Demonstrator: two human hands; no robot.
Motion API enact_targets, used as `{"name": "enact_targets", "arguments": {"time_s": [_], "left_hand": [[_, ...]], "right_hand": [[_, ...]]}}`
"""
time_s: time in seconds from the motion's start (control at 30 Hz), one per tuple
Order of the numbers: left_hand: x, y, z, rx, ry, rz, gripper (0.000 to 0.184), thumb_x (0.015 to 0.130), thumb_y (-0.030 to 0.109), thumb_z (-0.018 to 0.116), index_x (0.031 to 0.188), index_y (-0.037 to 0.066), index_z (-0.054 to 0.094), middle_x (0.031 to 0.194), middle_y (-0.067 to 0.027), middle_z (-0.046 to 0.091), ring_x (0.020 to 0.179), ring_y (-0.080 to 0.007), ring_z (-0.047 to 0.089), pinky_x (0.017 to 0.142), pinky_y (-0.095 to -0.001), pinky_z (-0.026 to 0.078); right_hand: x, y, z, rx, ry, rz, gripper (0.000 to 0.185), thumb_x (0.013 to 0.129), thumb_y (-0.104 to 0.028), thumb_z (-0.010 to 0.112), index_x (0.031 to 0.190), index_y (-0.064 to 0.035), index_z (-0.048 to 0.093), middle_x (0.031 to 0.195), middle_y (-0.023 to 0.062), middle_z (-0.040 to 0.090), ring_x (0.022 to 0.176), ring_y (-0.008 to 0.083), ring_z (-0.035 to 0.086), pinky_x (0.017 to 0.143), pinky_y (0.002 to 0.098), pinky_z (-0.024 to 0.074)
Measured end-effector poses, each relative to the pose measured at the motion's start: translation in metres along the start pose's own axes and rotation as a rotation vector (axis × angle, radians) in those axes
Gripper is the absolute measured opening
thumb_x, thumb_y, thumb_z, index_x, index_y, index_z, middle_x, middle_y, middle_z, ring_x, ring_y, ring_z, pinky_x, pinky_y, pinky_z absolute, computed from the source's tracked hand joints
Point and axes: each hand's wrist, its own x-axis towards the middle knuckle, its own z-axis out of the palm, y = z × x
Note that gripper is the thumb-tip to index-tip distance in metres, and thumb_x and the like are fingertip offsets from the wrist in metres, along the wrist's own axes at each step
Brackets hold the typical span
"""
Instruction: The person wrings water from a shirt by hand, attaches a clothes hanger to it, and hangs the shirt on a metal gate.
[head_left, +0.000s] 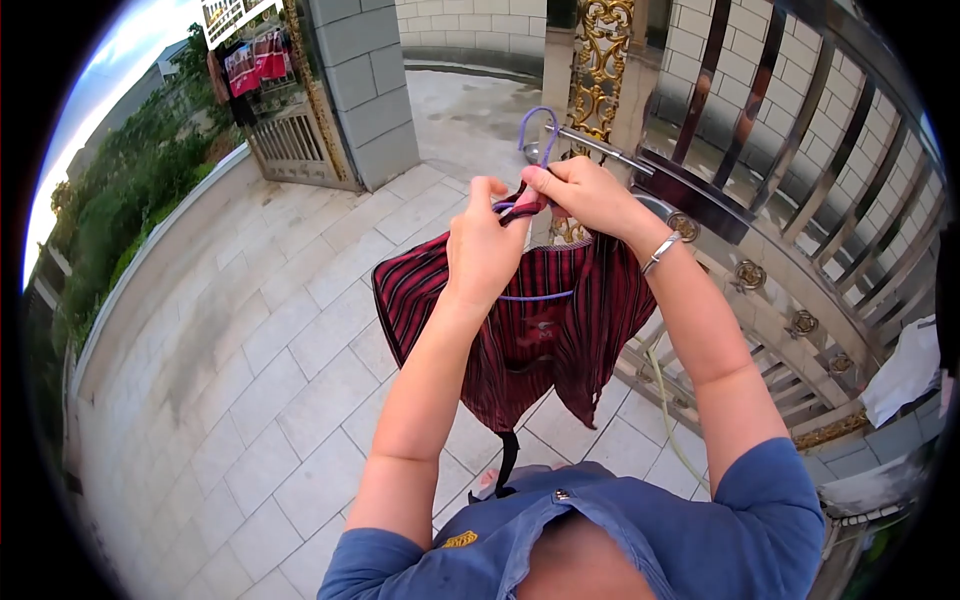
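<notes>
A red-and-black striped cloth garment point(530, 335), which looks like an apron, hangs in front of me with a black strap trailing from its lower end. It is on a purple hanger point(535, 296), whose bar shows across the cloth. The curved hanger hook point(540, 112) rises above my hands, by a metal gate rod. My left hand point(485, 245) is closed on the garment's gathered top beside the hanger neck. With thumb and fingers pressed together, my right hand point(585, 195) grips the same bunched cloth just below the hook. The exact finger contact is partly hidden.
A metal gate point(780, 230) with bars and gold ornament stands close on the right. Pale tiles point(270, 390) cover the ground. A grey block pillar point(365, 90) rises at the back. A hose point(665, 410) lies near the gate, and a low wall point(165, 235) runs left.
</notes>
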Motion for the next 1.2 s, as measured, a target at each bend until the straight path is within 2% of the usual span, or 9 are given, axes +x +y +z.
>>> {"name": "enact_targets", "arguments": {"time_s": [0.07, 0.3, 0.47, 0.73, 0.87, 0.97, 1.07, 1.13, 1.2], "left_hand": [[0.0, -0.004, 0.004, -0.052, -0.024, 0.047, 0.031, 0.076, 0.016, 0.059, 0.096, 0.002, 0.04, 0.049, -0.0085, 0.05, 0.046, -0.0143, 0.047, 0.045, -0.0276, 0.037], [-0.001, -0.007, 0.025, 0.083, 0.221, 0.149, 0.019, 0.071, 0.014, 0.061, 0.072, 0.001, 0.047, 0.055, -0.0118, 0.05, 0.047, -0.0225, 0.049, 0.049, -0.0297, 0.038], [-0.006, -0.016, 0.035, -0.103, 0.299, 0.282, 0.009, 0.076, 0.005, 0.053, 0.081, -0.002, 0.054, 0.067, -0.0126, 0.052, 0.062, -0.0261, 0.052, 0.059, -0.0305, 0.041], [-0.018, -0.011, 0.035, 0.051, 0.278, 0.401, 0.031, 0.071, -0.001, 0.052, 0.099, -0.005, 0.038, 0.097, -0.0223, 0.039, 0.093, -0.0361, 0.04, 0.082, -0.038, 0.035], [-0.022, -0.006, 0.029, -0.037, 0.237, 0.321, 0.036, 0.07, 0.002, 0.057, 0.1, -0.004, 0.039, 0.099, -0.0187, 0.041, 0.096, -0.0303, 0.041, 0.083, -0.0347, 0.036], [-0.021, -0.015, 0.009, -0.21, -0.169, 0.168, 0.047, 0.071, 0.012, 0.066, 0.107, 0.0, 0.038, 0.096, -0.01, 0.048, 0.086, -0.017, 0.05, 0.074, -0.0279, 0.042], [-0.017, -0.022, -0.01, -0.378, -0.38, 0.134, 0.023, 0.077, 0.008, 0.059, 0.095, -0.001, 0.048, 0.085, -0.0051, 0.053, 0.072, -0.0101, 0.052, 0.064, -0.0225, 0.044], [-0.011, -0.028, -0.025, -0.338, -0.243, 0.126, 0.008, 0.081, 0.007, 0.054, 0.083, 0.0, 0.054, 0.082, -0.0023, 0.055, 0.069, -0.0067, 0.051, 0.059, -0.0197, 0.042], [0.005, -0.025, -0.031, -0.331, 0.185, 0.247, 0.007, 0.082, 0.008, 0.053, 0.082, 0.001, 0.056, 0.082, -0.0024, 0.056, 0.068, -0.0077, 0.052, 0.058, -0.0199, 0.042]], "right_hand": [[0.003, 0.007, -0.001, 0.051, 0.1, 0.181, 0.049, 0.079, -0.05, 0.043, 0.067, -0.0075, 0.063, 0.056, 0.005, 0.055, 0.056, 0.0154, 0.055, 0.058, 0.0277, 0.0419], [0.01, 0.013, 0.001, 0.298, 0.027, 0.179, 0.052, 0.078, -0.05, 0.049, 0.066, -0.0012, 0.061, 0.056, 0.0017, 0.052, 0.05, 0.0075, 0.044, 0.048, 0.0207, 0.0367], [0.008, 0.003, 0.0, 0.344, -0.048, 0.087, 0.048, 0.074, -0.05, 0.057, 0.065, -0.0028, 0.06, 0.058, -0.0024, 0.049, 0.05, 0.0045, 0.037, 0.046, 0.0183, 0.0307], [0.005, -0.01, -0.007, 0.437, -0.124, -0.015, 0.025, 0.069, -0.024, 0.068, 0.072, -0.0007, 0.059, 0.062, -0.0034, 0.051, 0.055, 0.0029, 0.04, 0.047, 0.0198, 0.0307], [0.005, -0.008, -0.009, 0.4, -0.098, -0.023, 0.02, 0.073, -0.018, 0.065, 0.078, 0.0004, 0.059, 0.065, -0.0039, 0.051, 0.058, 0.003, 0.042, 0.051, 0.0194, 0.0339], [-0.001, -0.008, -0.018, 0.322, -0.047, -0.056, 0.018, 0.073, -0.015, 0.065, 0.078, 0.0005, 0.058, 0.065, -0.0039, 0.051, 0.057, 0.003, 0.041, 0.05, 0.0198, 0.0341], [-0.007, -0.012, -0.028, 0.252, -0.021, -0.042, 0.017, 0.072, -0.012, 0.065, 0.077, 0.0006, 0.057, 0.064, -0.0037, 0.05, 0.057, 0.0029, 0.042, 0.05, 0.0195, 0.0344], [-0.014, -0.022, -0.033, 0.316, 0.005, -0.138, 0.017, 0.07, -0.01, 0.064, 0.075, 0.0046, 0.057, 0.063, -0.0003, 0.054, 0.059, 0.0041, 0.045, 0.054, 0.0211, 0.0384], [-0.02, -0.026, -0.043, 0.302, 0.022, -0.119, 0.016, 0.069, -0.008, 0.063, 0.075, 0.005, 0.057, 0.063, -0.0006, 0.053, 0.059, 0.0036, 0.045, 0.054, 0.0207, 0.0384]]}}
